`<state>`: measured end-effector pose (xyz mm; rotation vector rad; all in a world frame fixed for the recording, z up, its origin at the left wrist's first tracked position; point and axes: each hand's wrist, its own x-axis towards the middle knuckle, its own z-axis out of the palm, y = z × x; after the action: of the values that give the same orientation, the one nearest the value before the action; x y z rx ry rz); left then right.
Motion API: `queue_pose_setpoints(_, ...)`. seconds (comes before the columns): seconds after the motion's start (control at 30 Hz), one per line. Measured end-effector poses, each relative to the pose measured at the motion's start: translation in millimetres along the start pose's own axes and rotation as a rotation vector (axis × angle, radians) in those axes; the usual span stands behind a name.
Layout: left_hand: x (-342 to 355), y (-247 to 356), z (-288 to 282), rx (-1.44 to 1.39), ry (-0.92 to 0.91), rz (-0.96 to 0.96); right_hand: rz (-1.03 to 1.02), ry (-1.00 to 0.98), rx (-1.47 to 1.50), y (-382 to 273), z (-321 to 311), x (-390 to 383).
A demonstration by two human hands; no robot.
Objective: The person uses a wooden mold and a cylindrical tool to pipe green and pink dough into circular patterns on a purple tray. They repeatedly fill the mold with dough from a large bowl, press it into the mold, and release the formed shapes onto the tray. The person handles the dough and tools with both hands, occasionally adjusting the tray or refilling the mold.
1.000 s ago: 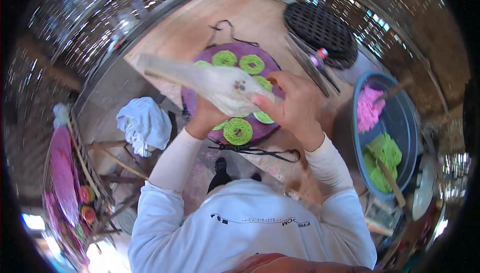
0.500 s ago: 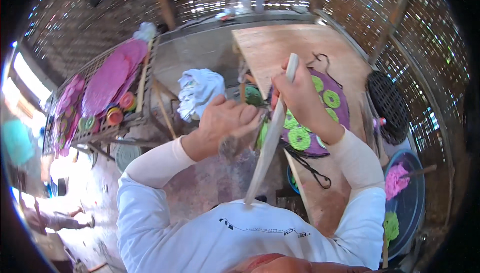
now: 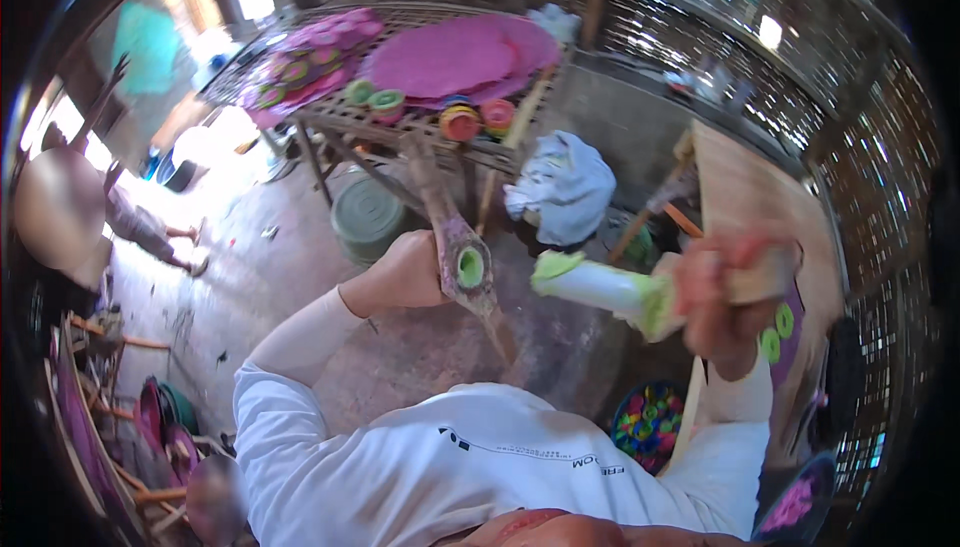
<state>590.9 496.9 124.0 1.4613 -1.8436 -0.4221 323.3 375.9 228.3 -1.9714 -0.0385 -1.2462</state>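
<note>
My left hand (image 3: 408,272) is closed around the side of a long wooden bar (image 3: 455,227). The bar widens in its middle around a round hole, and green dough (image 3: 470,267) lines that hole. To the right, my right hand (image 3: 725,297) is smeared by motion but wraps around the wooden end of a plunger. The white cylinder of this plunger (image 3: 605,287) points left toward the bar, apart from it, with green dough stuck at its tip and base. Green dough rings (image 3: 776,332) lie on a purple sheet, partly hidden behind my right hand.
A slatted rack (image 3: 225,87) at the back holds pink-purple sheets (image 3: 430,57) and small coloured rings. A grey lidded bucket (image 3: 368,217) and a bundled white cloth (image 3: 565,187) stand below. The wooden table (image 3: 760,197) is at right. One person (image 3: 150,222) is at far left.
The view has swung left. The bar, earlier gripped by my right hand, is now in my left. My right hand has moved right, holding the plunger away from the bar.
</note>
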Motion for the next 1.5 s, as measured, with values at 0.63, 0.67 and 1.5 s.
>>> queue_pose_setpoints(0.63,-111,-25,15,-1.201,1.253,-0.042,0.876,0.612,1.351,188,250,-46)
queue_pose_setpoints(0.67,-122,-35,14,-1.183,1.247,-0.030,0.893,0.566,1.347,186,257,-55)
queue_pose_setpoints(1.5,-188,-85,-21,-0.829,1.144,-0.035,1.240,0.054,0.325,190,161,-194)
